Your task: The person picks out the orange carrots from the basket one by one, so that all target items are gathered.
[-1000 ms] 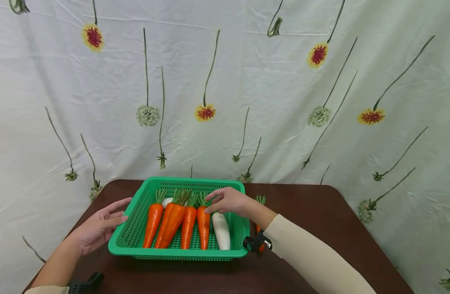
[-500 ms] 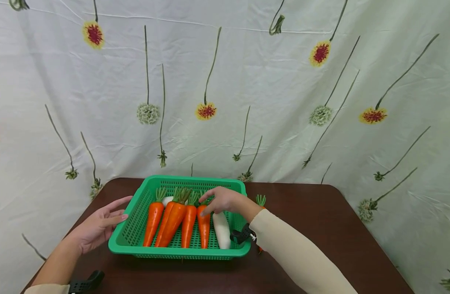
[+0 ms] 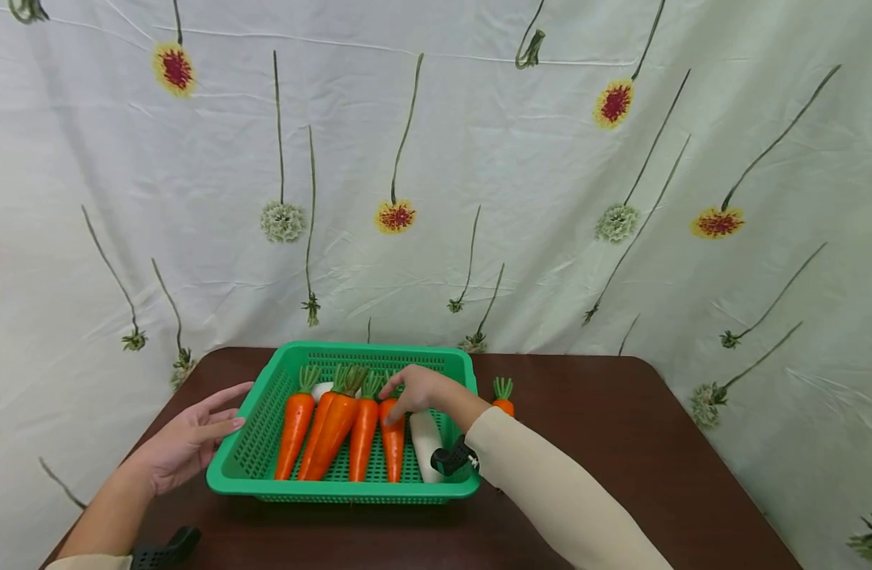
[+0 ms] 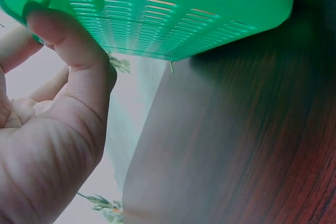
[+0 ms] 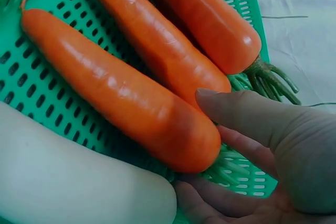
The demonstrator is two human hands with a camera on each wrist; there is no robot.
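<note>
A green plastic basket (image 3: pixel 229 477) sits on the dark table with several carrots and a white radish (image 3: pixel 424 439) in it. Beside its left wall is my left hand (image 3: pixel 186 439), thumb touching the rim and fingers fairly straight along the outside. My right hand (image 3: pixel 420 389) is inside the basket, over the leafy end of the rightmost carrot (image 3: pixel 393 443). In the right wrist view the thumb lies over the gap between that carrot (image 5: pixel 121 90) and its neighbour (image 5: pixel 157 40), while other fingers reach low beside the radish (image 5: pixel 79 171). No firm grip on the carrot shows.
Another carrot (image 3: pixel 503 405) lies on the table (image 3: pixel 585 427) right of the basket, partly hidden by the right sleeve. A second white piece (image 3: pixel 323 389) shows behind the carrots. A flowered cloth (image 3: pixel 436 158) hangs behind the table.
My right hand has moved slightly left and down, closer to the rightmost carrot's top. The left hand and the basket stay in place.
</note>
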